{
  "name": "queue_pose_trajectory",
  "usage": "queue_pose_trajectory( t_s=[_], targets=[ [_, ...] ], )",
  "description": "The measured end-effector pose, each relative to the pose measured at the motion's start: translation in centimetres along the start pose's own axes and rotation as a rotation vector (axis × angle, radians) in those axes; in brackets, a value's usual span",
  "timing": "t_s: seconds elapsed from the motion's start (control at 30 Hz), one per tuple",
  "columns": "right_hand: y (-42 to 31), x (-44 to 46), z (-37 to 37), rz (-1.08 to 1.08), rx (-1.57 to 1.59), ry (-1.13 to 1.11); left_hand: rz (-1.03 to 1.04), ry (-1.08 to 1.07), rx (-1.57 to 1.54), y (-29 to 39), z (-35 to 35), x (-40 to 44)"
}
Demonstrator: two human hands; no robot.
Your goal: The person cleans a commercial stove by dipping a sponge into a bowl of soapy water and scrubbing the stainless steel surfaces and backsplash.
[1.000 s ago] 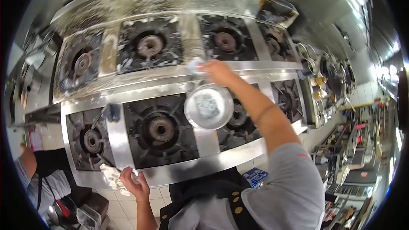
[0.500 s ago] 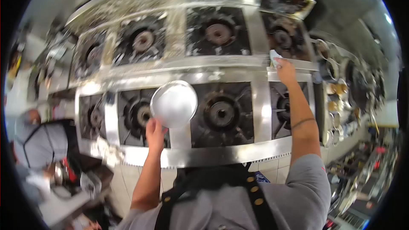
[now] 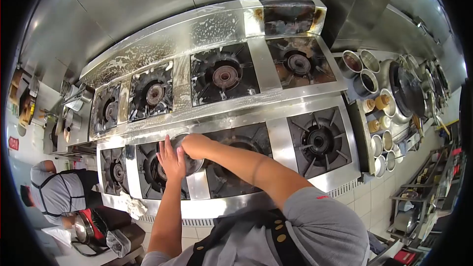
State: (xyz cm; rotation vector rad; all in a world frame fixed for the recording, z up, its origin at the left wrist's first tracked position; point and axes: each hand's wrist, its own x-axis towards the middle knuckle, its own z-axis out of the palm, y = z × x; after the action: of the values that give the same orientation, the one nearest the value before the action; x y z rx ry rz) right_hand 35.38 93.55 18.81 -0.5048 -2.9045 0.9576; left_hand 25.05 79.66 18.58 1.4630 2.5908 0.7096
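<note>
A round metal bowl (image 3: pixel 195 167) sits on the stove's front row, over the strip between two burners, mostly covered by my hands. Against its left side is my left hand (image 3: pixel 172 161), fingers stretched up and apart, gripping nothing. My right hand (image 3: pixel 196 146) reaches across from the right over the bowl's far rim, its fingers curled down; what they hold, if anything, is hidden. Around them lies the steel stove (image 3: pixel 283 145) with two rows of black burners. White foam streaks the back panel (image 3: pixel 162 51) and the back-row burners.
A crumpled white cloth (image 3: pixel 133 206) lies on the stove's front left edge. Metal pots (image 3: pixel 365 83) and sauce bottles (image 3: pixel 382 101) stand to the right. At the left, another person (image 3: pixel 61 189) bends by a counter with a pot (image 3: pixel 84 229).
My right hand has moved left from the far right of the stove, where it held a pale cloth or sponge, to the bowl. My left hand's fingers have spread. The view has shifted.
</note>
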Motion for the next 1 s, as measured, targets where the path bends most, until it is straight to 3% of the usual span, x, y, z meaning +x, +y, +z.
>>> queue_pose_trajectory(
  t_s=[0.07,0.17,0.27,0.33,0.43,0.53,0.63,0.73,0.8,0.83,0.93,1.0],
  targets=[
    [2.7,-3.7,-3.8,-0.207,0.212,0.219,0.008,-0.009,0.057,1.0,-0.2,-0.9],
    [7.9,-11.5,-10.4,-0.112,0.434,0.420,0.060,-0.174,0.279,0.7,0.6,-2.8],
    [15.0,-17.9,-12.9,0.130,-0.097,0.582,0.075,-0.164,0.378,1.6,0.6,-3.3],
    [20.9,-18.8,-12.3,0.298,-0.370,0.500,0.046,-0.182,0.382,2.1,0.4,-2.8],
    [27.5,-14.6,-12.6,0.367,-0.585,0.467,0.026,-0.202,0.399,2.0,0.9,-2.5],
    [34.3,-5.4,-17.7,0.449,-0.501,0.505,-0.021,-0.240,0.422,2.1,1.1,-2.3],
    [40.8,2.0,-22.5,0.459,-0.612,0.494,-0.030,-0.255,0.414,2.3,1.1,-2.0],
    [36.9,1.3,-23.7,0.556,-0.393,0.434,-0.042,-0.249,0.433,2.4,1.2,-1.7],
    [32.5,-4.1,-20.0,0.557,-0.412,0.307,-0.052,-0.256,0.406,2.9,1.2,-1.4],
    [30.2,-8.0,-16.5,0.482,-0.499,0.370,-0.039,-0.245,0.416,2.5,1.4,-1.6],
    [24.6,-15.1,-10.8,0.528,-0.326,0.373,-0.046,-0.227,0.435,2.1,1.3,-1.0],
    [26.6,-12.8,-12.6,0.530,-0.379,0.360,-0.035,-0.255,0.450,2.6,1.1,-1.5]
  ],
)
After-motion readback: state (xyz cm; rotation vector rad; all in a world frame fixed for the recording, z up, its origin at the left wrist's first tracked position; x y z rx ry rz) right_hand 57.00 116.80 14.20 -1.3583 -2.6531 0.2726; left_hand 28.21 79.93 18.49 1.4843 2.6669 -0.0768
